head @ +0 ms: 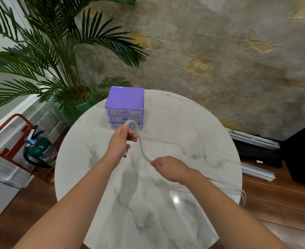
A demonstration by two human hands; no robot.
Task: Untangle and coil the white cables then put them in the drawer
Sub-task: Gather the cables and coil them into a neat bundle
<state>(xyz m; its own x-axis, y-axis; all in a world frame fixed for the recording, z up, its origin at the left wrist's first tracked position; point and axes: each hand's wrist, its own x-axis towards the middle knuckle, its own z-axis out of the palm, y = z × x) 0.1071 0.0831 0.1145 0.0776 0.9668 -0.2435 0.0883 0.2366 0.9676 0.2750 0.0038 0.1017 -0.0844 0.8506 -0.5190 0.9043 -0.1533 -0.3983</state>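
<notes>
My left hand (121, 141) is raised over the round marble table (193, 123) and is shut on a looped bundle of white cables (142, 146); a plug end hangs below its palm. The strands arc over its fingers and run down to my right hand (169, 168), which pinches them. More loops of cable trail past my right wrist and hang off the table's right edge (242, 196). Just behind my left hand stands a small purple drawer unit (124, 103) with three clear drawers, all shut.
A potted palm in a green pot (81, 105) stands behind the table at the left. A green fire extinguisher (40, 150) in a red stand sits on the floor to the left. Dark cases and white rails (256, 146) lie on the floor at right.
</notes>
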